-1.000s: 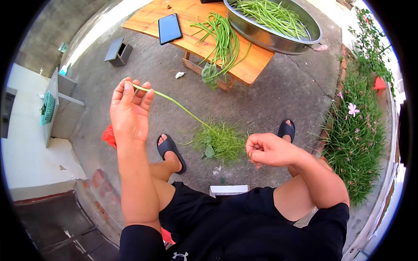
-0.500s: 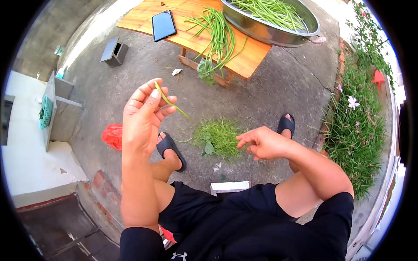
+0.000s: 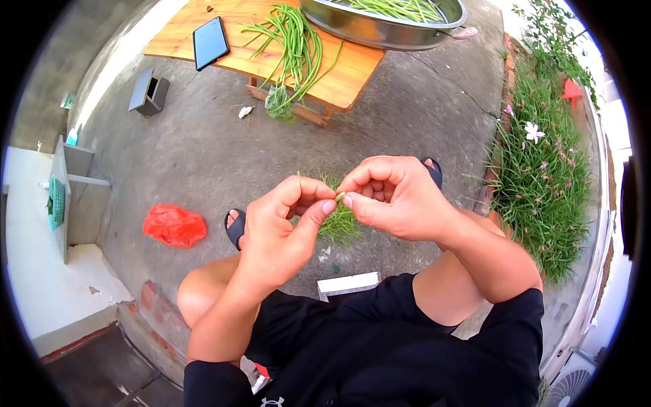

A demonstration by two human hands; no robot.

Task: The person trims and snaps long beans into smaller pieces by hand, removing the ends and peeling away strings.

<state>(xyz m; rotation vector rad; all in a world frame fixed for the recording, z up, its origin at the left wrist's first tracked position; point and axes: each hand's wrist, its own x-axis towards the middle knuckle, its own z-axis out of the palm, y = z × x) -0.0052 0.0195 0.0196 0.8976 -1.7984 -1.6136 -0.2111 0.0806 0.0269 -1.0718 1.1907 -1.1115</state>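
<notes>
My left hand (image 3: 277,230) and my right hand (image 3: 400,200) meet above the ground in front of my lap, both pinching with thumb and forefinger. Between the fingertips shows a small bit of a thin green stalk (image 3: 340,197); the fingers hide most of it. Below the hands, partly covered by them, lies a heap of fine green strips (image 3: 341,229) on the concrete. A bunch of long green stalks (image 3: 295,51) rests on the wooden table (image 3: 356,78), some drooping over its front edge. More stalks (image 3: 400,8) fill the metal pan (image 3: 380,30).
A dark-screened phone or tablet (image 3: 211,43) lies on the table. On the ground are a red plastic bag (image 3: 173,226), a grey box-like stool (image 3: 149,93) and a white-topped object (image 3: 348,285) between my legs. Grassy plants (image 3: 542,169) border the right side.
My left hand has come down and right with the stalk, and my right hand has risen to meet it, now pinching too. The view has shifted, showing more of the red bag.
</notes>
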